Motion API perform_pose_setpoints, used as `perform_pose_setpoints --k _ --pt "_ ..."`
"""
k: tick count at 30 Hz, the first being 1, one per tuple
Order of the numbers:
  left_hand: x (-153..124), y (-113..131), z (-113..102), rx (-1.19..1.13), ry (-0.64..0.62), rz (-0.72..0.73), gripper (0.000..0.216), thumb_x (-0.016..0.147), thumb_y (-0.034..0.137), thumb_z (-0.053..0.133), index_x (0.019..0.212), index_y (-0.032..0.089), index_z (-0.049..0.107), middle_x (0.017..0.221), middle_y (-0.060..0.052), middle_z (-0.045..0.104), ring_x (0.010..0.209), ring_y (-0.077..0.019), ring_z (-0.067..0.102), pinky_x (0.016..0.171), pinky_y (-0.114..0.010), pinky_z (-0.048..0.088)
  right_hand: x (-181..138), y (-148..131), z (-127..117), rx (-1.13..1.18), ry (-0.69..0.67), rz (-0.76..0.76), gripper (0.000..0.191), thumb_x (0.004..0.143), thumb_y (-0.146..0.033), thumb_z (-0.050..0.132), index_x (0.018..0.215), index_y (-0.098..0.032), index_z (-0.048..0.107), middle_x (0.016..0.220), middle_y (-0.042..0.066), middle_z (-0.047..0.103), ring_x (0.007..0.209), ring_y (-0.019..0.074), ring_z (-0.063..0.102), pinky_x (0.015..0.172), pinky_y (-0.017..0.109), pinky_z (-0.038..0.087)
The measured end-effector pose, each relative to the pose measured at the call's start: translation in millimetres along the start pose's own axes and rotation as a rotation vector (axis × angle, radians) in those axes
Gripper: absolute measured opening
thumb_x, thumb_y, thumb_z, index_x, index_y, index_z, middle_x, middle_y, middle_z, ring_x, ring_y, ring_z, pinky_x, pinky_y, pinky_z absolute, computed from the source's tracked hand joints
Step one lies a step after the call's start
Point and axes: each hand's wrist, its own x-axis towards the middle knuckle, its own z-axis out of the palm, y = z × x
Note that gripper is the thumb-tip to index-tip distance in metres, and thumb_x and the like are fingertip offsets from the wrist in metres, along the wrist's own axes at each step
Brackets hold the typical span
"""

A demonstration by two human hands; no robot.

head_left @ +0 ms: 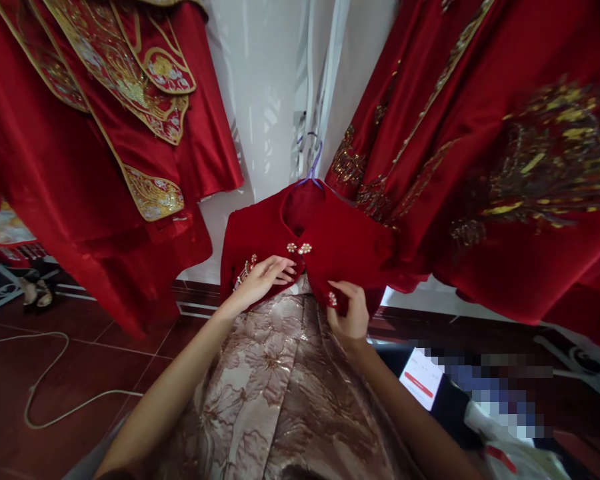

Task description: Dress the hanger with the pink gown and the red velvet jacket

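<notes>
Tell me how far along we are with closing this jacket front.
Done: the red jacket hangs on the purple hanger, and the pearl clasp under the collar looks joined. In hand: the left hand lies on one front panel, the right hand pinches the other panel's lower edge. Left: the lower front is open over the brocade skirt.

The hanger point(316, 160) is hidden inside the jacket point(350, 247) except for its hook, and the embroidery point(555, 153) on the right robe point(480, 267) is blurred.
</notes>
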Motion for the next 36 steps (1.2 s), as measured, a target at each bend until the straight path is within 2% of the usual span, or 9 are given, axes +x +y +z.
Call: perform_pose_setpoints --k 3,7,10,13,15,17,20,26,36 --pt "3 -10 2 0.031 -0.033 -0.025 0.041 0.086 0.049 0.047 0.107 0.018 0.063 0.118 -0.011 0.062 0.105 -0.0204 0.06 0.097 -0.04 0.045 15 -20 -25 0.174 0.016 0.165 0.028 0.084 -0.019 0.051 0.111 -0.02 0.056 0.1 0.007 0.064 0.09 0.018 0.062 0.082 0.034 0.05" --pt "11 -17 9 -0.018 -0.009 -0.047 0.048 0.086 0.054 0.043 0.116 0.022 0.06 0.127 -0.009 0.058 0.118 -0.0221 0.053 0.103 -0.041 0.039 36 -65 -43 0.419 -0.259 0.192 0.023 0.086 -0.017 0.049 0.105 -0.022 0.061 0.103 0.004 0.065 0.094 0.0151 0.062 0.083 0.029 0.05" --pt "10 -16 11 -0.008 0.022 -0.037 0.05 0.088 0.055 0.038 0.112 0.02 0.063 0.119 -0.009 0.063 0.114 -0.0222 0.056 0.101 -0.038 0.041 41 -86 -34 0.554 -0.408 0.172 0.022 0.083 -0.016 0.053 0.103 -0.021 0.06 0.099 0.003 0.065 0.089 0.0143 0.062 0.081 0.028 0.051" --pt "0 -18 4 0.149 0.087 0.068 0.04 0.086 0.048 0.046 0.099 0.016 0.066 0.104 -0.007 0.068 0.103 -0.0216 0.06 0.094 -0.035 0.045 40 -91 -14 0.623 -0.476 0.196 0.02 0.083 -0.022 0.056 0.103 -0.02 0.06 0.099 0.005 0.065 0.087 0.0143 0.063 0.081 0.029 0.052" --pt "-7 -24 -6 0.255 0.24 0.166 0.029 0.082 0.04 0.053 0.092 0.016 0.066 0.095 -0.006 0.068 0.092 -0.0188 0.062 0.086 -0.031 0.047 42 -90 1 0.616 -0.466 0.22 0.019 0.085 -0.026 0.054 0.101 -0.02 0.062 0.098 0.005 0.065 0.087 0.0141 0.063 0.081 0.029 0.052" --pt "-11 -34 -19 0.336 0.489 0.253 0.019 0.078 0.031 0.057 0.09 0.017 0.063 0.092 -0.005 0.065 0.084 -0.0152 0.061 0.079 -0.028 0.048 46 -87 13 0.589 -0.437 0.226 0.019 0.086 -0.027 0.052 0.1 -0.02 0.064 0.099 0.005 0.066 0.085 0.0138 0.064 0.08 0.028 0.053" --pt "-10 -48 -38 0.392 0.755 0.282 0.023 0.068 0.018 0.061 0.09 0.018 0.055 0.093 -0.004 0.059 0.081 -0.0122 0.057 0.074 -0.025 0.048 55 -83 29 0.564 -0.437 0.229 0.018 0.086 -0.027 0.051 0.096 -0.021 0.064 0.099 0.004 0.067 0.084 0.0134 0.064 0.074 0.027 0.054" --pt "-3 -56 -50 0.249 0.637 0.2 0.025 0.061 0.016 0.063 0.084 0.018 0.051 0.077 0.0 0.058 0.073 -0.0115 0.059 0.072 -0.026 0.049 69 -75 54 0.502 -0.465 0.312 0.013 0.078 -0.024 0.062 0.089 -0.019 0.058 0.079 0.001 0.067 0.073 0.012 0.064 0.061 0.021 0.051" --pt "-2 -54 -53 0.058 0.57 0.12 0.027 0.06 0.023 0.068 0.084 0.014 0.064 0.083 -0.006 0.068 0.077 -0.0142 0.064 0.078 -0.031 0.051 77 -74 73 0.383 -0.465 0.333 0.014 0.074 -0.022 0.066 0.086 -0.019 0.059 0.077 0.0 0.068 0.07 0.0119 0.065 0.07 0.025 0.052"
